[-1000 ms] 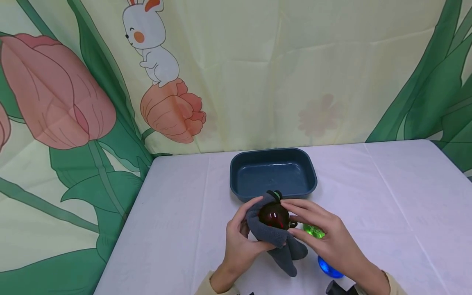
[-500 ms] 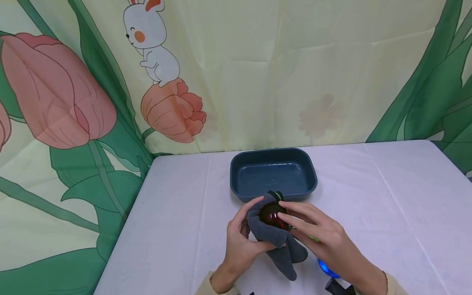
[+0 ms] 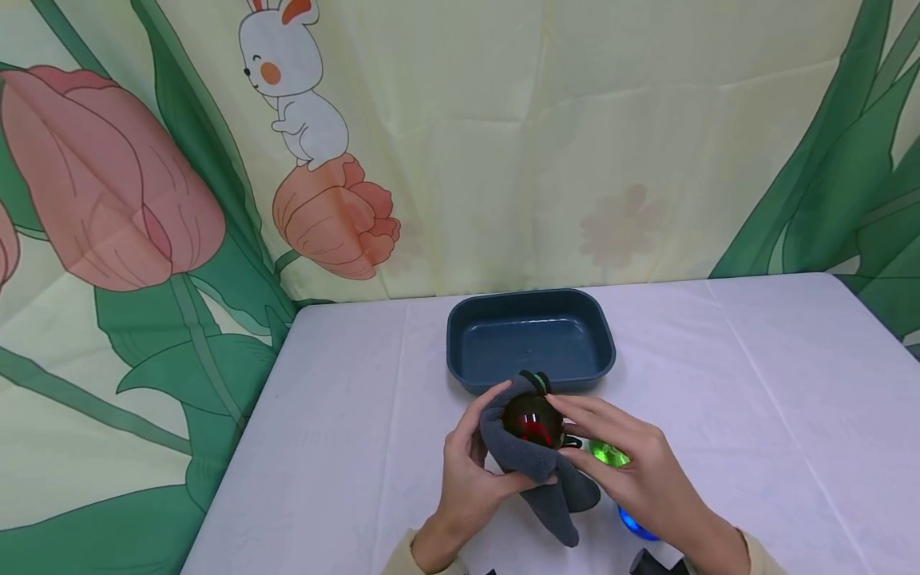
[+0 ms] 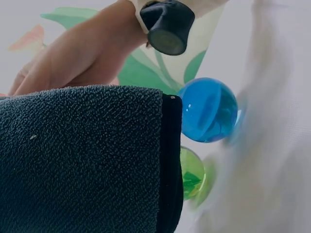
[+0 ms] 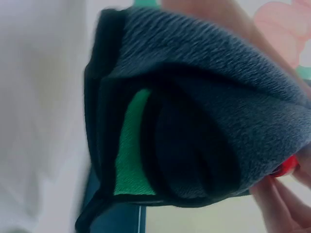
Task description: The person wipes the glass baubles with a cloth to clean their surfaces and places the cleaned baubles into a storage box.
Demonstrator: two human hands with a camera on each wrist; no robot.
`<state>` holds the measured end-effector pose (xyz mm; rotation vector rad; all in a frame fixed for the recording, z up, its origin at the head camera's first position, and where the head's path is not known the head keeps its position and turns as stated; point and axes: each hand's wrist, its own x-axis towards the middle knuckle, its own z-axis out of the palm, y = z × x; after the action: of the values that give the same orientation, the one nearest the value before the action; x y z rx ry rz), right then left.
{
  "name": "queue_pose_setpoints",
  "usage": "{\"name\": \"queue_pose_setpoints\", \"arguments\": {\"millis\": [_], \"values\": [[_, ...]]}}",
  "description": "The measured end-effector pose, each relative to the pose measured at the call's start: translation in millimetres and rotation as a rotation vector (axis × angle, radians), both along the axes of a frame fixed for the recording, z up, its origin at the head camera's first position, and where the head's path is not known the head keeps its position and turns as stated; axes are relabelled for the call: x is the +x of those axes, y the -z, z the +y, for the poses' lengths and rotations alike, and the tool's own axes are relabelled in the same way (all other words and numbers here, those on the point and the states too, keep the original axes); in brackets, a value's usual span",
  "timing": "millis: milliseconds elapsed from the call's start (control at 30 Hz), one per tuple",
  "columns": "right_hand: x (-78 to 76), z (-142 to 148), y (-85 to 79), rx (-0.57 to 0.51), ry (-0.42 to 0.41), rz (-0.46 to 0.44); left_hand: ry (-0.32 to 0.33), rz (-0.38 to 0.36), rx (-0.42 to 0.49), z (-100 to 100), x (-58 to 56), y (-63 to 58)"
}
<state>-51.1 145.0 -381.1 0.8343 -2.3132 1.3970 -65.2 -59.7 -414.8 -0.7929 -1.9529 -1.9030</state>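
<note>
In the head view my left hand (image 3: 467, 471) grips a dark grey cloth (image 3: 532, 455) with black edging, cupped around a glossy dark red ball (image 3: 532, 419). My right hand (image 3: 640, 459) pinches the ball from the right, its thumb low and its fingers at the upper side. Fuzzy grey cloth (image 4: 82, 155) fills much of the left wrist view. In the right wrist view the folded cloth (image 5: 272, 111) shows a green strip (image 5: 133, 145), and a bit of the red ball (image 5: 286, 166) peeks out at the right.
A dark blue rectangular basin (image 3: 532, 302) stands just behind the hands. A clear green ball (image 3: 609, 454) and a clear blue ball (image 4: 209, 110) lie on the white-covered table (image 3: 345, 447), near the right hand. A printed curtain (image 3: 489, 160) hangs behind the table.
The fingers of my right hand moved over the front of the red ball, then drew back toward its right side. My left hand and the cloth stay almost in place.
</note>
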Motion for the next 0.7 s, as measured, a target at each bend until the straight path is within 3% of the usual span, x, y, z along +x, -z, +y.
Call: {"name": "queue_pose_setpoints", "arguments": {"millis": [200, 333, 467, 533, 700], "values": [[-0.8, 2.2, -4.3, 0.033, -0.008, -0.027, 0.011, -0.011, 0.01, -1.3, -1.2, 0.1], [-3.2, 6.1, -6.7, 0.107, -0.02, 0.085, 0.031, -0.021, 0.016, -2.5, -1.8, 0.1], [-7.5, 6.6, -6.3, 0.128, -0.077, 0.283, 0.056, -0.021, 0.025, -2.7, -1.9, 0.1], [-8.5, 5.8, -5.8, 0.126, -0.098, 0.341, 0.063, -0.018, 0.027, -2.5, -1.8, 0.2], [-7.0, 4.6, -5.3, 0.132, -0.088, 0.349, 0.055, -0.018, 0.01, -1.6, -1.9, 0.3]]}}
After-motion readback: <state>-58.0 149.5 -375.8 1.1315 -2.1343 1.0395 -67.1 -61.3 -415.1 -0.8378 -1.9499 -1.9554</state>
